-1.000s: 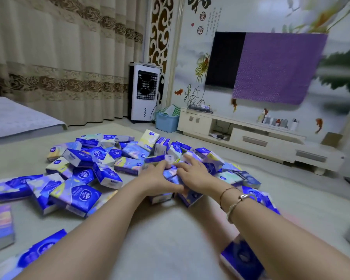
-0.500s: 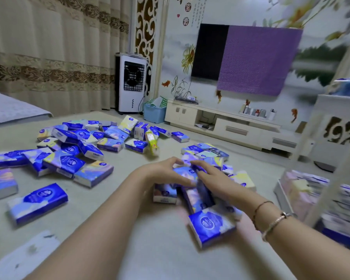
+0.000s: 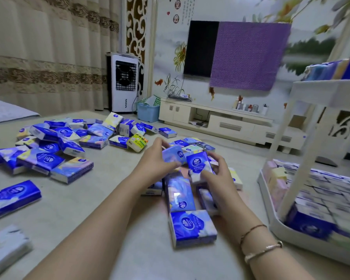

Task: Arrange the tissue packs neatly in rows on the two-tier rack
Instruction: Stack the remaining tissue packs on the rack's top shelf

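The tissue packs [image 3: 49,144] are small flat rectangular packets, mostly deep blue with a white round logo, some in pale purple, pink or yellow wrapping with white ends. They lie scattered over the floor [image 3: 85,203], thickest toward its far left, overlapping and tilted every way. One yellow-green pack [image 3: 137,142] stands out near the middle of the spread. A few single packs lie apart along the left edge of the floor, and a smaller clump lies in front of the person, with one blue pack [image 3: 192,228] flat at its near end.

The left hand [image 3: 157,158] has its fingers curled round a pale purple pack [image 3: 172,155], raised above the clump. The right hand [image 3: 215,174] pinches an upright blue pack [image 3: 198,164] between thumb and fingers, just beside the left one. Two bracelets [image 3: 261,242] circle the right wrist.

The white two-tier rack [image 3: 303,142] stands at the right edge of the floor. Its lower tier [image 3: 281,227] is filled with packs set in close rows, blue ones near, pink and yellow ones at the far end. The upper tier [image 3: 319,91] carries a row of packs on edge, blue, teal and yellow, blurred
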`<state>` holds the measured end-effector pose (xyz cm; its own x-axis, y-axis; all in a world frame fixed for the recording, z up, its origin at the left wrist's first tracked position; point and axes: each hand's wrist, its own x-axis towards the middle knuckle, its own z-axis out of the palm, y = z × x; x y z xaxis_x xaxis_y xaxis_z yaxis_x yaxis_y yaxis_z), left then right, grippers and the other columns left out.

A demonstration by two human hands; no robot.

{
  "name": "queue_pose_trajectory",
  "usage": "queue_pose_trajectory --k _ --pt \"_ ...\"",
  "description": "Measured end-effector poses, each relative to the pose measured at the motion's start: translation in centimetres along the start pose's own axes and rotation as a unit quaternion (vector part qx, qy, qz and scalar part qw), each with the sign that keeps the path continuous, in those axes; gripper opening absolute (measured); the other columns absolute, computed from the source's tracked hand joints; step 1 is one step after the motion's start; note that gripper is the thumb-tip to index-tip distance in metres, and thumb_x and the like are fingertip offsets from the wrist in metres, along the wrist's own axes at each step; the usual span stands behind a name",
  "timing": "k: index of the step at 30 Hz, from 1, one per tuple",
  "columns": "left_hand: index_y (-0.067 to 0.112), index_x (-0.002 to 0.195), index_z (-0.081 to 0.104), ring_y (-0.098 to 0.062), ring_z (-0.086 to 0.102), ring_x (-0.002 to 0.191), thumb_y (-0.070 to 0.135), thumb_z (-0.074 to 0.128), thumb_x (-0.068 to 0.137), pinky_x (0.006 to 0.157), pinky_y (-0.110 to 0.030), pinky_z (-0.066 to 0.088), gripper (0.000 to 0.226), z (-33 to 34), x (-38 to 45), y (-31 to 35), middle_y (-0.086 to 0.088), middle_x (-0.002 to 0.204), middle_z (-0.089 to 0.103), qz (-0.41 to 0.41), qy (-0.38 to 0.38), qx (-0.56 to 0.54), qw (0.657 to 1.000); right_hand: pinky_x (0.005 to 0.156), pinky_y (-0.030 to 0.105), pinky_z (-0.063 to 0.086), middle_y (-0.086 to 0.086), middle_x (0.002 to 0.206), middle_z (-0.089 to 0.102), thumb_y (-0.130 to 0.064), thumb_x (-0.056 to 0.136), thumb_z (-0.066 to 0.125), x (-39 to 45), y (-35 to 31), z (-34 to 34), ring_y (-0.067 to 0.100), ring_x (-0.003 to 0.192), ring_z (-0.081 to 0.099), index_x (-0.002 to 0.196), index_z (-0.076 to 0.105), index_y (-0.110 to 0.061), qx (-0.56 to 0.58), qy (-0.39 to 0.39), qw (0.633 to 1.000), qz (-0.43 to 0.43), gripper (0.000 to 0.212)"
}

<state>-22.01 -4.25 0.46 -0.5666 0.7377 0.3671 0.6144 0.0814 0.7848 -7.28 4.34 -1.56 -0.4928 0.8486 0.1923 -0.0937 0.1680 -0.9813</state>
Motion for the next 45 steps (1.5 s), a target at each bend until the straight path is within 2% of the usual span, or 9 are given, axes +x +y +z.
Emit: queue_pose_trajectory --k 5,11,18,23,27,31,35,41,45 --pt "0.02 0.124 0.045 -0.007 0.064 0.077 0.024 0.068 0.087 0.053 -0.014 0.05 0.044 0.4 -0.4 1.4 -0.001 0.105 0.061 -0.06 -0.048 -0.243 0.967 0.078 0.051 0.05 0.023 0.109 0.067 0.007 0.09 0.043 0.0 -0.2 -0.4 0.046 0.096 0.064 0.118 0.052 -0.022 0.131 0.027 0.991 0.029 0.041" --pt "0.019 0.114 0.047 -0.014 0.066 0.1 0.047 0.078 0.065 0.087 -0.032 0.054 0.065 2.5 -1.5 1.8 -0.006 0.114 0.065 -0.041 -0.101 -0.219 0.97 0.053 0.027 0.041 0.007 0.1 0.068 -0.012 0.094 0.055 -1.3 -1.6 1.2 0.025 0.077 0.062 0.106 0.054 -0.028 0.09 0.03 0.995 -0.002 0.02" --pt "0.026 0.12 0.025 -0.026 0.064 0.096 0.04 0.056 0.091 0.093 -0.046 0.051 0.044 2.1 -0.7 2.3 -0.01 0.119 0.059 -0.115 -0.039 -0.334 0.935 0.086 0.038 0.035 0.006 0.114 0.07 -0.026 0.092 0.044 -1.9 -2.5 1.5 0.021 0.11 0.062 0.109 0.058 -0.015 0.109 -0.064 0.992 0.007 0.025" --pt "0.04 0.143 0.007 -0.029 0.064 0.108 0.036 0.064 0.088 0.101 -0.046 0.047 0.079 1.4 -1.8 1.9 0.001 0.124 0.06 -0.03 -0.029 -0.287 0.957 0.064 0.013 0.046 -0.002 0.114 0.067 -0.026 0.092 0.051 -2.9 -3.0 1.6 -0.011 0.085 0.063 0.111 0.058 -0.013 0.053 -0.105 0.993 -0.006 0.024" --pt "0.047 0.142 0.015 -0.009 0.047 0.129 0.045 0.07 0.079 0.109 -0.038 0.04 0.084 0.2 -1.7 1.0 0.002 0.148 0.039 0.033 0.007 -0.241 0.97 0.077 0.012 0.042 -0.008 0.101 0.061 -0.009 0.088 0.058 -3.1 -2.0 0.5 0.009 0.108 0.055 0.095 0.053 -0.021 -0.151 -0.069 0.982 -0.094 0.015" --pt "0.045 0.113 0.031 -0.01 0.065 0.083 0.039 0.075 0.071 0.089 -0.036 0.051 0.061 0.6 -2.2 0.5 -0.001 0.118 0.054 0.041 -0.023 -0.166 0.985 0.094 0.032 0.042 -0.009 0.099 0.056 -0.054 0.077 0.066 -3.5 -1.3 0.1 0.018 0.11 0.042 0.096 0.057 -0.024 -0.407 -0.039 0.91 -0.072 0.036" --pt "0.04 0.109 0.029 -0.018 0.066 0.092 0.033 0.075 0.076 0.093 -0.042 0.051 0.057 0.7 -2.1 0.5 0.01 0.108 0.053 0.042 -0.022 -0.126 0.991 0.095 0.034 0.031 -0.005 0.103 0.037 -0.073 0.071 0.056 -4.3 -2.2 0.7 0.022 0.116 0.033 0.074 0.049 -0.03 -0.556 -0.085 0.826 -0.013 0.044" --pt "0.021 0.132 0.036 0.007 0.063 0.065 0.006 0.079 0.074 0.059 -0.016 0.055 0.074 0.0 -2.2 0.9 0.008 0.104 0.059 -0.011 -0.032 -0.216 0.976 0.063 0.018 0.045 -0.005 0.079 0.057 -0.029 0.078 0.072 -4.1 -2.6 0.1 0.02 0.077 0.056 0.092 0.049 -0.018 -0.291 0.021 0.954 -0.07 0.03" --pt "0.021 0.123 0.053 -0.001 0.065 0.082 0.002 0.084 0.065 0.069 -0.017 0.055 0.068 -0.2 -2.2 1.4 0.006 0.11 0.065 0.023 -0.023 -0.222 0.975 0.042 0.033 0.052 -0.003 0.079 0.066 -0.026 0.087 0.065 -3.1 -2.9 -1.8 0.022 0.055 0.067 0.094 0.055 -0.029 -0.138 0.089 0.983 -0.077 0.013"
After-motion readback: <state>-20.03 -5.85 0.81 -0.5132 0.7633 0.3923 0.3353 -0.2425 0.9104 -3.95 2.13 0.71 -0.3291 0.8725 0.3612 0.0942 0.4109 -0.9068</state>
